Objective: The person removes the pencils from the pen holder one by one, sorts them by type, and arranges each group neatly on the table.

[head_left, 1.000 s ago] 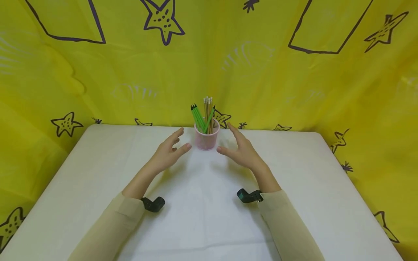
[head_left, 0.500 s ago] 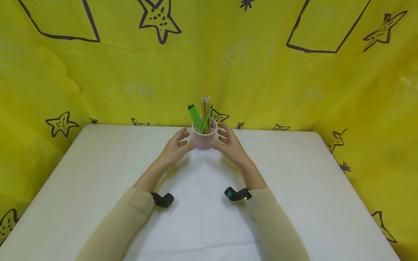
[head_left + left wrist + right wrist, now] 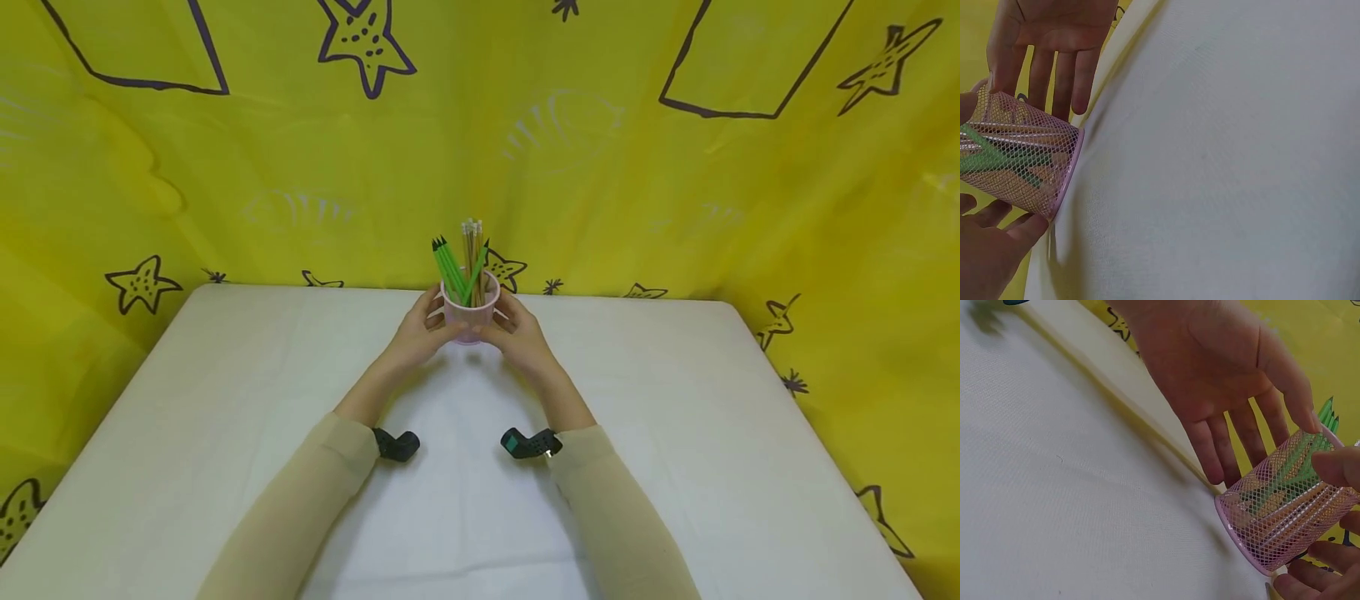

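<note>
A pink mesh pencil cup (image 3: pixel 469 317) is held between my two hands near the far edge of the white table. It contains green pencils (image 3: pixel 452 273) with black points up and plain wooden pencils (image 3: pixel 472 242) with white eraser ends up. My left hand (image 3: pixel 420 335) grips its left side, thumb across the front and fingers reaching behind. From the right, my right hand (image 3: pixel 527 340) grips it the same way. In the right wrist view, the right thumb lies by the rim of the cup (image 3: pixel 1285 509). The cup (image 3: pixel 1025 147) appears tilted sideways in the left wrist view.
The white-covered table (image 3: pixel 465 500) spreads out before me. Close behind its far edge hangs a yellow curtain (image 3: pixel 480 150) with drawn starfish, which also runs along both sides. A black wrist camera (image 3: pixel 397 446) sits at the left sleeve, another black camera (image 3: pixel 531 443) at the right.
Both hands have come inward from either side of the pencil cup and now grip it, thumbs in front. The cup has barely moved.
</note>
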Action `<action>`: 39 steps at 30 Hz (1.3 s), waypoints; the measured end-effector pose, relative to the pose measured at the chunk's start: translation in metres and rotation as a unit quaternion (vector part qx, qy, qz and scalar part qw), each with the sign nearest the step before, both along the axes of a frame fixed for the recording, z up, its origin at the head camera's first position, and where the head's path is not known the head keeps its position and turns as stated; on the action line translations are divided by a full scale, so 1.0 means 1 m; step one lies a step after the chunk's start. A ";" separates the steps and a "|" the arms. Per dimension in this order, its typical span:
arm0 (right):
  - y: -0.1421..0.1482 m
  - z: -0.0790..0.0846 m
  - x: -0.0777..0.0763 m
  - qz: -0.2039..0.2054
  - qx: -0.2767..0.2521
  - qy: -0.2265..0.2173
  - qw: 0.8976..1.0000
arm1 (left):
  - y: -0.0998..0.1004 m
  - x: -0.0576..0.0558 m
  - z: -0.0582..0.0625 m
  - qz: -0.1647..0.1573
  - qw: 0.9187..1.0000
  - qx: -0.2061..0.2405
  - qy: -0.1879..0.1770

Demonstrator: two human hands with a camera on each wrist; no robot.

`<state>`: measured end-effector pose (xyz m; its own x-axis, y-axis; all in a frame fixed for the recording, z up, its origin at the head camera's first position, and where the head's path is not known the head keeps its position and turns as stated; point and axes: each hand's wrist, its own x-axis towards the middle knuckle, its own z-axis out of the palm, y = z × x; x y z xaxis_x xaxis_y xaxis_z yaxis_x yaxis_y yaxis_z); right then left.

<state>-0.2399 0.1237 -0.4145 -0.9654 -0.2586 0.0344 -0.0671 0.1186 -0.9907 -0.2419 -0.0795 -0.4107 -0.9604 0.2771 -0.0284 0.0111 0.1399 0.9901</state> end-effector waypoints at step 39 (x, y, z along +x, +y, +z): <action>0.001 0.003 0.030 -0.011 0.051 -0.015 0.999 | -0.009 0.033 0.000 0.002 0.999 -0.040 0.000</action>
<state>-0.2102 0.1250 -0.4119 -0.9712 -0.2376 -0.0194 -0.0346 0.2209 -0.9747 -0.2086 -0.0889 -0.4104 -0.9615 0.2699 -0.0513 0.0094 0.2190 0.9757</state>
